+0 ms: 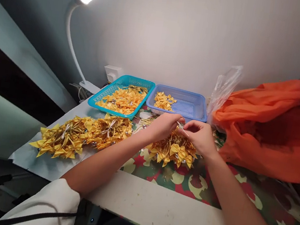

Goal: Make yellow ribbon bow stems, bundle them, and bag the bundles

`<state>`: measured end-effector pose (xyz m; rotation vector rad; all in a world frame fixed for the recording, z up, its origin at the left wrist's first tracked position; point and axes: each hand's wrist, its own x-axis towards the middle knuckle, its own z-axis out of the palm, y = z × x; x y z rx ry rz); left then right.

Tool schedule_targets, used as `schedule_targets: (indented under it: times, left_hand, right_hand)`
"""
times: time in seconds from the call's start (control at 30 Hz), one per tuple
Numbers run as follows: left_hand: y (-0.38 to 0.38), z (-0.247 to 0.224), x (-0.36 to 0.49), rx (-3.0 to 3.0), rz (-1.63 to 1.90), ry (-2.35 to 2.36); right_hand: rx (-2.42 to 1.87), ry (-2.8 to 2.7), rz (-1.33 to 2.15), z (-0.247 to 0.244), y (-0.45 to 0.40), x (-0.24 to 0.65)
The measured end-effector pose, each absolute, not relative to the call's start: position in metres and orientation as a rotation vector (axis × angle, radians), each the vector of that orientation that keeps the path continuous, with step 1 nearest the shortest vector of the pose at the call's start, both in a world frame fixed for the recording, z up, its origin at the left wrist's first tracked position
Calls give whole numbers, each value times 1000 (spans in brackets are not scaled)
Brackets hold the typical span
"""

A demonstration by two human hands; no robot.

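Observation:
A bunch of yellow ribbon bows (176, 152) with gold cords and small silver bells lies on the patterned cloth under my hands. My left hand (167, 125) is closed, its fingertips pinching a thin white tie (183, 128) over the bunch. On the tie's other side my right hand (200, 136) pinches it too, thumb and fingers together. Two more bunches, a left one (63, 135) and one beside it (110, 131), lie to the left, each with a white tie round its gold cords.
Behind stand a teal basket (92, 103) of yellow bows and a blue basket (204, 115) with a few bows. Orange fabric (273, 134) and clear plastic (225, 88) lie at right. A white lamp (72, 40) arches over the back left.

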<state>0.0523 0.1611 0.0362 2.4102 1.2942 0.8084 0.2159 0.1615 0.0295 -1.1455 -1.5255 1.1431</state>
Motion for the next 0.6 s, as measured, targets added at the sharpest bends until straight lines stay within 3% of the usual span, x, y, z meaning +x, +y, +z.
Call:
schedule_targets:
  times: [0.1, 0.33, 0.6]
  left_hand:
    - [163, 40, 50, 2359, 839, 1239]
    - [160, 48, 47, 2245, 844, 1238]
    - [149, 49, 42, 2261, 809, 1216]
  right_hand:
    - [-1139, -1531, 1152, 32, 161, 217]
    - [-1092, -1635, 1529, 40, 166, 234]
    - [-1137, -1579, 1459, 49, 174, 250]
